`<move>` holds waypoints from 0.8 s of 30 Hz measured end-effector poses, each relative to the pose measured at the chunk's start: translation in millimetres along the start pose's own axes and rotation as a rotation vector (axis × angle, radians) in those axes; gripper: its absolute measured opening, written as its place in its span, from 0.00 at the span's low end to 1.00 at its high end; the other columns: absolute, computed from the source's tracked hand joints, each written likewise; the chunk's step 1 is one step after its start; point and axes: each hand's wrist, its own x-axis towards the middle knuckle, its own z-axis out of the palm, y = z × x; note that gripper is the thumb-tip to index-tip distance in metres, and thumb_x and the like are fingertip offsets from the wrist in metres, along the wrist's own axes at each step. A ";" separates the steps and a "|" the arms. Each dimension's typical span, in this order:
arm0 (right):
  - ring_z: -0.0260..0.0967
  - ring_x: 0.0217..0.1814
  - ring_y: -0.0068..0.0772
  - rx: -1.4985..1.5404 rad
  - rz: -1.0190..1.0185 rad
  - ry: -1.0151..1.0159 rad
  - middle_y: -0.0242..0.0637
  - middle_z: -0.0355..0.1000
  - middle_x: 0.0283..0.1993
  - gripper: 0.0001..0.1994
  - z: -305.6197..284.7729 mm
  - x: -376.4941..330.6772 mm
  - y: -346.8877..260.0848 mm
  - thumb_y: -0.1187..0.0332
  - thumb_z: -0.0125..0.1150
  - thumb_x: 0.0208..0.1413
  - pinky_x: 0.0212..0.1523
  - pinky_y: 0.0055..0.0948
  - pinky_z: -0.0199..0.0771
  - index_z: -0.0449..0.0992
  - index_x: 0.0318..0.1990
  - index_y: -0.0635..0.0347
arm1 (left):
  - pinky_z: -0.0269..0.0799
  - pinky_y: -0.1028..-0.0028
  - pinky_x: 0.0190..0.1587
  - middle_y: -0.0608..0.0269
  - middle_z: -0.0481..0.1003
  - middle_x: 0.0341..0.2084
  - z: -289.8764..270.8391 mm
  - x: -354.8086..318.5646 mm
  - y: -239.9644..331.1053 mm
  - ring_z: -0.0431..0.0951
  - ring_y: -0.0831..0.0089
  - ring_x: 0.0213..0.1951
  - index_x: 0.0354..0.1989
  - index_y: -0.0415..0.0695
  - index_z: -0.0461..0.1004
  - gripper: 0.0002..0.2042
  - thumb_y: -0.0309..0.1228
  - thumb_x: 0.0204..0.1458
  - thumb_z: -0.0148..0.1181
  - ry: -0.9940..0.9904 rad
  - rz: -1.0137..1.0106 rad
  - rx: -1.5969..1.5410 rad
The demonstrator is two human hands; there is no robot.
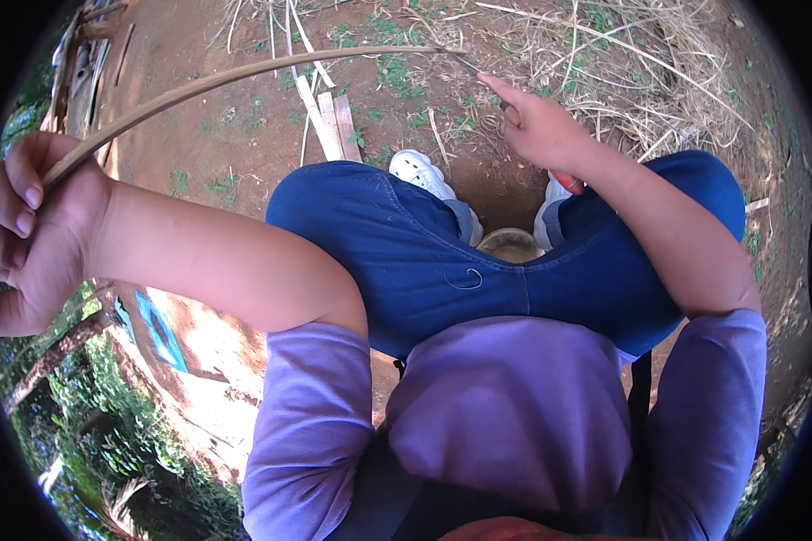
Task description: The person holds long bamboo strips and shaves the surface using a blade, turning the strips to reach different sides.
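Note:
My left hand (50, 221) is raised at the far left, its fingers curled around one end of a long, thin bamboo strip (207, 83). The strip arches away across the ground to the upper middle. My right hand (546, 131) is out past my right knee, closed on a knife; the narrow dark blade (463, 63) meets the strip near its far end. An orange-red handle end (567, 182) sticks out below that hand. Whether the blade cuts into the strip or only touches it, I cannot tell.
Pale flat strips (325, 122) lie on the brown earth ahead. A heap of dry shavings (659, 77) spreads at the upper right. Between my white shoes (421, 173) sits a round, bowl-like thing (512, 245). Something blue (161, 332) lies at left, by green plants (108, 406).

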 end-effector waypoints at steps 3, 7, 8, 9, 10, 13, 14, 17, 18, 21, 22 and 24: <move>0.72 0.27 0.44 0.155 -0.198 -0.003 0.41 0.69 0.23 0.38 -14.0 -31.7 -65.9 0.76 0.53 0.59 0.35 0.44 0.73 0.52 0.77 0.39 | 0.52 0.81 0.11 0.78 0.52 0.13 28.0 -14.6 -15.5 0.52 0.84 0.12 0.31 0.49 0.66 0.18 0.48 0.69 0.44 -0.204 0.032 -0.174; 0.59 0.22 0.31 0.306 -0.578 0.106 0.36 0.62 0.24 0.40 -25.5 -69.5 -124.0 0.78 0.55 0.58 0.28 0.34 0.64 0.51 0.78 0.41 | 0.53 0.81 0.13 0.79 0.53 0.13 30.4 -14.9 -6.7 0.53 0.84 0.13 0.31 0.49 0.68 0.18 0.49 0.68 0.46 -0.219 0.031 -0.064; 0.56 0.21 0.24 0.304 -0.677 0.155 0.34 0.60 0.24 0.41 -23.2 -70.6 -129.1 0.79 0.55 0.57 0.27 0.30 0.62 0.51 0.78 0.41 | 0.53 0.83 0.13 0.80 0.53 0.10 20.2 -10.3 0.5 0.53 0.85 0.11 0.24 0.53 0.64 0.19 0.51 0.62 0.48 -0.126 0.017 -0.006; 0.56 0.21 0.24 0.284 -0.736 0.189 0.34 0.61 0.25 0.41 -20.7 -70.3 -129.9 0.79 0.55 0.57 0.26 0.30 0.62 0.51 0.78 0.41 | 0.53 0.84 0.14 0.82 0.54 0.08 17.3 -6.5 4.8 0.53 0.86 0.10 0.16 0.56 0.60 0.21 0.54 0.55 0.50 -0.034 0.001 0.044; 0.58 0.22 0.28 0.292 -0.683 0.139 0.36 0.62 0.25 0.40 -23.9 -69.3 -126.8 0.79 0.55 0.57 0.27 0.32 0.63 0.52 0.78 0.42 | 0.53 0.85 0.14 0.83 0.53 0.07 13.6 -7.5 6.1 0.53 0.87 0.09 0.14 0.57 0.59 0.22 0.55 0.52 0.51 -0.004 -0.005 0.050; 0.66 0.28 0.44 0.303 -0.449 -0.044 0.43 0.67 0.28 0.38 -34.7 -55.9 -106.1 0.77 0.55 0.58 0.31 0.43 0.68 0.54 0.76 0.43 | 0.53 0.87 0.14 0.84 0.53 0.05 8.0 -11.7 8.0 0.53 0.89 0.08 0.09 0.60 0.57 0.23 0.57 0.47 0.54 0.047 -0.015 0.038; 0.71 0.31 0.52 0.302 -0.326 -0.134 0.47 0.69 0.29 0.36 -37.8 -50.1 -98.6 0.75 0.55 0.59 0.34 0.50 0.71 0.54 0.76 0.44 | 0.53 0.87 0.13 0.84 0.53 0.05 8.1 -9.9 9.6 0.53 0.89 0.08 0.09 0.60 0.58 0.23 0.57 0.47 0.54 0.048 -0.016 0.021; 0.71 0.30 0.51 0.355 -0.237 -0.193 0.47 0.70 0.29 0.36 -50.6 -54.4 -109.3 0.77 0.54 0.57 0.34 0.48 0.71 0.56 0.75 0.46 | 0.53 0.87 0.12 0.84 0.53 0.05 12.7 -8.5 12.4 0.52 0.89 0.08 0.09 0.60 0.60 0.22 0.57 0.47 0.54 0.078 -0.004 0.048; 0.66 0.28 0.44 0.356 -0.377 -0.086 0.43 0.67 0.26 0.37 -44.7 -58.9 -109.2 0.78 0.53 0.57 0.32 0.43 0.68 0.55 0.76 0.45 | 0.53 0.87 0.12 0.84 0.53 0.05 17.7 -5.1 10.0 0.52 0.89 0.08 0.10 0.60 0.61 0.22 0.57 0.47 0.54 0.098 0.007 0.093; 0.62 0.25 0.36 0.338 -0.615 0.081 0.38 0.62 0.23 0.39 -34.2 -65.7 -105.3 0.79 0.52 0.57 0.30 0.37 0.65 0.53 0.77 0.42 | 0.54 0.84 0.14 0.81 0.53 0.10 42.4 -11.2 -5.5 0.53 0.86 0.11 0.24 0.53 0.66 0.19 0.52 0.61 0.50 -0.115 0.029 -0.010; 0.62 0.25 0.36 0.329 -0.664 0.105 0.37 0.62 0.22 0.39 -33.3 -65.9 -104.0 0.79 0.52 0.58 0.29 0.37 0.65 0.53 0.77 0.42 | 0.55 0.81 0.15 0.79 0.53 0.13 51.8 -15.0 -10.3 0.54 0.84 0.13 0.31 0.50 0.68 0.17 0.48 0.67 0.47 -0.224 0.028 -0.118; 0.72 0.29 0.48 0.294 -0.540 0.063 0.45 0.69 0.27 0.38 -32.7 -58.6 -88.4 0.78 0.54 0.56 0.33 0.46 0.71 0.55 0.76 0.43 | 0.54 0.88 0.11 0.82 0.55 0.05 20.7 2.3 7.2 0.52 0.89 0.07 0.09 0.59 0.61 0.25 0.60 0.47 0.56 0.087 0.010 0.084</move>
